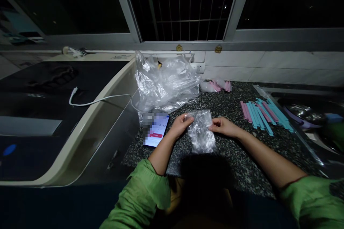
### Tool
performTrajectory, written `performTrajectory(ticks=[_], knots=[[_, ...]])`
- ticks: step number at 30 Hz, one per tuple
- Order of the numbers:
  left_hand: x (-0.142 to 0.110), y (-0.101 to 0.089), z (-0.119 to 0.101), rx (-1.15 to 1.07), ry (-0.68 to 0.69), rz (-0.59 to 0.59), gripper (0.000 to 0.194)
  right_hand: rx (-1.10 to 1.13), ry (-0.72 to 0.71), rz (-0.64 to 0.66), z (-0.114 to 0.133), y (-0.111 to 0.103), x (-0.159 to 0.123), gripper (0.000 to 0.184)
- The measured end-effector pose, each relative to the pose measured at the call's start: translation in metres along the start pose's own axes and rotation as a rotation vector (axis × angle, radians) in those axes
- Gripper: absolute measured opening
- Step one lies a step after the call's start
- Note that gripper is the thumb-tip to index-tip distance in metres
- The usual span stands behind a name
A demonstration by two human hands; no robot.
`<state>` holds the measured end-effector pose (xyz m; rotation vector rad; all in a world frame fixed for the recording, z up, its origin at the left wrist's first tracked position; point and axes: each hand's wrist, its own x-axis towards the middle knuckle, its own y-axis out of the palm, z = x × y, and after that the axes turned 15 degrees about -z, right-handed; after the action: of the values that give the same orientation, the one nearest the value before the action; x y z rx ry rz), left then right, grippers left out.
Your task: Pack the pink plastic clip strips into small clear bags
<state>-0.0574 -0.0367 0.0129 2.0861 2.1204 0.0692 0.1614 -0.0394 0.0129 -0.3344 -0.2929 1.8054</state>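
A small clear plastic bag [202,132] is stretched between my two hands above the speckled countertop. My left hand [181,126] pinches its upper left edge between thumb and fingers. On the opposite edge, my right hand [221,126] is closed with thumb against fingertips. The bag looks flat and crinkled, and I make out nothing inside it. Just left of my left hand lies a phone [157,130] with its screen lit. Pink and light blue flat strips [259,112] lie in a loose pile to the right of my right hand.
A large heap of clear plastic [169,82] stands against the tiled wall, near a power socket [199,67]. Small bags with pink strips [219,85] lie at the back. A washing machine [107,121] with a white cable [99,99] borders the left; a sink [303,111] borders the right.
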Motion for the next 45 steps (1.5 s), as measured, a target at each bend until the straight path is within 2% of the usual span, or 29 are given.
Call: performTrajectory(ticks=[5, 8, 13, 15, 17, 19, 22, 27, 29, 31, 33, 34, 37, 40, 45], knots=[[0.000, 0.002, 0.006, 0.151, 0.022, 0.121, 0.037, 0.037, -0.035, -0.136, -0.004, 0.000, -0.002, 0.044], [0.000, 0.004, 0.009, 0.289, 0.061, 0.087, 0.027, 0.012, -0.066, -0.176, -0.007, 0.000, -0.002, 0.041], [-0.001, 0.007, 0.007, 0.330, 0.098, 0.039, 0.016, -0.111, -0.157, -0.267, -0.012, -0.002, -0.003, 0.033], [-0.001, 0.007, 0.005, 0.316, 0.084, 0.020, 0.015, -0.267, -0.262, -0.356, -0.015, -0.005, -0.008, 0.029], [-0.001, 0.006, 0.003, 0.273, 0.067, 0.010, 0.017, -0.487, -0.446, -0.460, -0.018, -0.010, -0.014, 0.025], [-0.001, 0.005, 0.003, 0.213, 0.049, 0.018, 0.022, -0.688, -0.640, -0.508, -0.020, -0.014, -0.020, 0.022], [-0.002, 0.006, 0.003, 0.127, 0.008, 0.064, 0.029, -0.850, -0.782, -0.493, -0.020, -0.015, -0.022, 0.023], [-0.003, 0.008, 0.007, 0.074, -0.049, 0.135, 0.034, -0.870, -0.823, -0.397, -0.019, -0.008, -0.013, 0.025], [0.000, 0.006, 0.010, 0.126, -0.008, 0.097, 0.029, -0.875, -0.858, -0.370, -0.019, -0.006, -0.011, 0.024], [0.003, 0.003, 0.012, 0.246, 0.115, -0.031, 0.023, -0.857, -0.894, -0.385, -0.021, -0.006, -0.012, 0.024], [0.005, -0.002, 0.012, 0.429, 0.322, -0.151, 0.030, -0.779, -0.884, -0.460, -0.022, -0.007, -0.013, 0.022], [0.006, -0.005, 0.012, 0.532, 0.436, -0.170, 0.037, -0.717, -0.858, -0.509, -0.023, -0.008, -0.014, 0.021], [0.003, -0.009, 0.013, 0.798, 0.676, -0.063, 0.051, -0.509, -0.738, -0.621, -0.022, -0.008, -0.017, 0.018], [0.000, -0.007, 0.016, 0.912, 0.728, 0.065, 0.060, -0.382, -0.633, -0.652, -0.021, -0.006, -0.018, 0.015], [-0.002, 0.000, 0.021, 0.918, 0.764, 0.148, 0.068, -0.257, -0.470, -0.694, -0.018, -0.001, -0.016, 0.012]])
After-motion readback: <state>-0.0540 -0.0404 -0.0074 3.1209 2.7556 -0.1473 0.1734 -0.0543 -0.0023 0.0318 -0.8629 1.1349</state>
